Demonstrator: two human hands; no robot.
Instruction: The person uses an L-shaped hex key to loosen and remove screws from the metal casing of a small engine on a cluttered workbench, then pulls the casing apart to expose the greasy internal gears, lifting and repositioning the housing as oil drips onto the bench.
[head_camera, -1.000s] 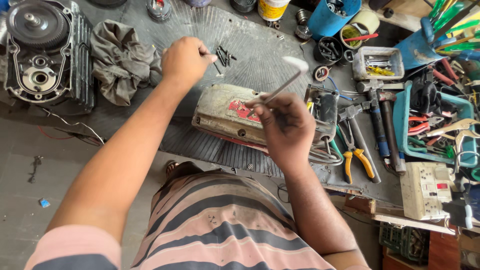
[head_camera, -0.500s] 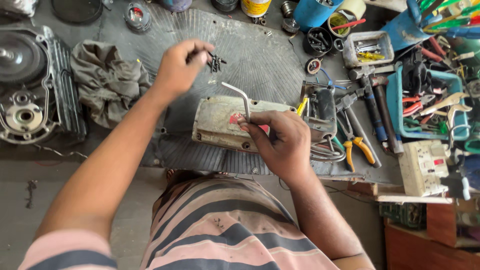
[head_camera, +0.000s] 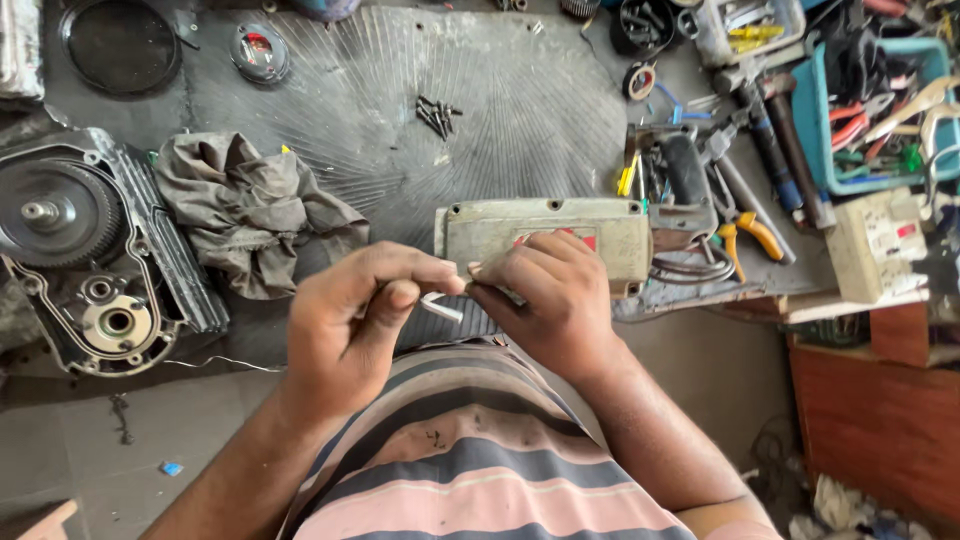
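Note:
Both hands meet low in the head view, just above my striped shirt. My left hand (head_camera: 355, 325) and my right hand (head_camera: 550, 295) pinch a small bent silver hex key (head_camera: 442, 307) between their fingertips. Behind them a worn grey metal tool housing with a red label (head_camera: 545, 232) lies on the dark ribbed mat (head_camera: 520, 110). A small pile of dark screws (head_camera: 437, 113) sits farther back on the mat.
A crumpled grey rag (head_camera: 245, 205) lies left of the housing. An engine casing with a gear (head_camera: 85, 255) is at far left. Pliers with yellow handles (head_camera: 745, 235), screwdrivers (head_camera: 775, 150), a blue tool tray (head_camera: 875, 100) and a white socket box (head_camera: 880, 245) crowd the right.
My left hand has come back from the screw pile to meet my right hand. The right hand has lifted the hex key off the housing toward my body. The view has moved closer.

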